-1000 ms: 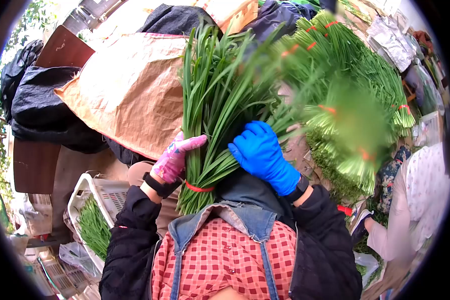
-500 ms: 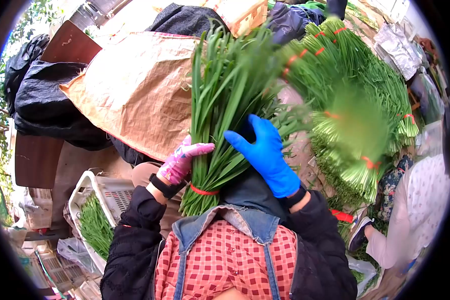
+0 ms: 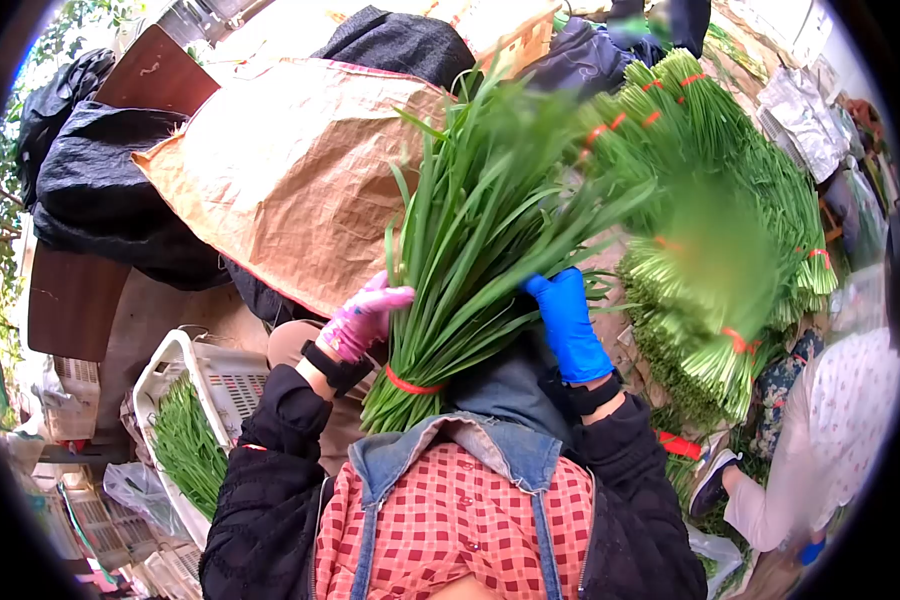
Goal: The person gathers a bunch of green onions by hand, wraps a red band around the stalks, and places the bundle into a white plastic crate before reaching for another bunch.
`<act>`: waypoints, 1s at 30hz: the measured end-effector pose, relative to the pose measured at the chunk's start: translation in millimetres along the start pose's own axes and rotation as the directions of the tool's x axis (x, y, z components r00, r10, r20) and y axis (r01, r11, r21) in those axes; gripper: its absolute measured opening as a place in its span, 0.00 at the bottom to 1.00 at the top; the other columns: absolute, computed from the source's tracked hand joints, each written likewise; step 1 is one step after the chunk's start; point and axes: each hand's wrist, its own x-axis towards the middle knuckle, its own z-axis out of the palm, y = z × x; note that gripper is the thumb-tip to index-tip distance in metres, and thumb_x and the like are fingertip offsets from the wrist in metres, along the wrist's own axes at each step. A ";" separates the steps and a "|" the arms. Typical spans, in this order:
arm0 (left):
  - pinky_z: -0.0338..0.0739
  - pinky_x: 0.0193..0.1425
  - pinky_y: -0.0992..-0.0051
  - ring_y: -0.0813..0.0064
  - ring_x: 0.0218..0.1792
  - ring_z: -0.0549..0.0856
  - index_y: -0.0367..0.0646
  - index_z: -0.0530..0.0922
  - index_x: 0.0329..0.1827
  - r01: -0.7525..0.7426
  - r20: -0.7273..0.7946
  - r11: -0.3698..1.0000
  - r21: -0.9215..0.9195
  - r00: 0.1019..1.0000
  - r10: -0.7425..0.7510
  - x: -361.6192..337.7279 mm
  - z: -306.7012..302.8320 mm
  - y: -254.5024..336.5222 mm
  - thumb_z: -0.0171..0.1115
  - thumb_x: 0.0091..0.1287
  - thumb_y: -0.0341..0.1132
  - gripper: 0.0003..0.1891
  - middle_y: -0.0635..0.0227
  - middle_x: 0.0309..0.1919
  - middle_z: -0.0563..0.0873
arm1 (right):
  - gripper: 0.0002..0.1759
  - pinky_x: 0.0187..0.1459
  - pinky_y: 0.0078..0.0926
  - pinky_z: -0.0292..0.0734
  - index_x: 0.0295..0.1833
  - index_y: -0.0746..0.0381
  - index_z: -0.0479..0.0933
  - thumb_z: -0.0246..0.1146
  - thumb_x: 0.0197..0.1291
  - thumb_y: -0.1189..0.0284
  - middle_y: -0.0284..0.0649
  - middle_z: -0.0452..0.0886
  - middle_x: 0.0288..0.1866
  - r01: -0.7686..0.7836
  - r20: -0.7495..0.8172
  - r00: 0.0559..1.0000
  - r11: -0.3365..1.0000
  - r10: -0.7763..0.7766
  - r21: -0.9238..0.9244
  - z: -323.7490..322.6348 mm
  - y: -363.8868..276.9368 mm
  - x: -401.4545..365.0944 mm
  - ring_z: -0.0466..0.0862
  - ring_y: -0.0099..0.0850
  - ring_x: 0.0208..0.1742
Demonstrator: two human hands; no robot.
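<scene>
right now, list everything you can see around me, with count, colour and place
Bunch of greens: one, green, centre, between the hands
Tie: one, red, round that bunch's stems
Bundled greens: many, green with red ties, right; part blurred
Sack: one, tan, upper left of centre
Black fabric: several pieces, black, upper left and top
Boards: two visible, brown, left
Basket: one, white, lower left, greens inside
Crate: one, pale orange, top
Other person: at least one, pale clothes, right edge
Edge clutter: too small to count
Left hand: one, pink patterned glove, against the bunch's left side
Right hand: one, blue glove, at its right side
</scene>
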 end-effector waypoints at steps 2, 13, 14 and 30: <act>0.79 0.56 0.73 0.76 0.48 0.84 0.38 0.71 0.68 -0.013 -0.064 0.987 0.162 0.998 0.024 5.5 14.2 3.0 0.66 0.65 0.33 0.28 0.66 0.51 0.85 | 0.18 0.48 0.26 0.78 0.52 0.68 0.82 0.71 0.56 0.72 0.38 0.87 0.44 -0.008 0.009 1.000 1.000 0.008 0.003 -0.7 -1.6 -0.6 0.84 0.26 0.42; 0.74 0.59 0.76 0.80 0.54 0.80 0.37 0.74 0.65 -0.035 -0.006 0.791 0.611 0.999 0.048 10.2 99.2 70.8 0.72 0.60 0.31 0.29 0.69 0.54 0.84 | 0.46 0.67 0.34 0.70 0.74 0.66 0.61 0.78 0.54 0.67 0.47 0.73 0.67 0.296 -0.016 0.955 0.951 -0.296 0.090 15.4 -70.7 -23.1 0.75 0.34 0.65; 0.74 0.59 0.76 0.81 0.53 0.79 0.37 0.75 0.63 -0.139 0.046 0.782 0.607 0.989 0.140 11.6 103.8 61.2 0.73 0.59 0.29 0.28 0.70 0.53 0.84 | 0.39 0.62 0.32 0.75 0.69 0.67 0.68 0.77 0.54 0.70 0.43 0.78 0.62 0.307 -0.053 0.952 0.933 -0.302 0.189 28.5 -66.7 -21.5 0.80 0.33 0.59; 0.80 0.52 0.76 0.81 0.47 0.83 0.40 0.78 0.60 0.107 -0.121 0.949 0.298 0.990 -0.074 10.4 72.0 46.3 0.69 0.62 0.27 0.22 0.72 0.48 0.85 | 0.28 0.57 0.31 0.79 0.60 0.65 0.77 0.73 0.50 0.83 0.40 0.84 0.53 0.074 -0.142 0.990 0.890 -0.011 0.449 8.2 -27.5 -26.2 0.83 0.33 0.53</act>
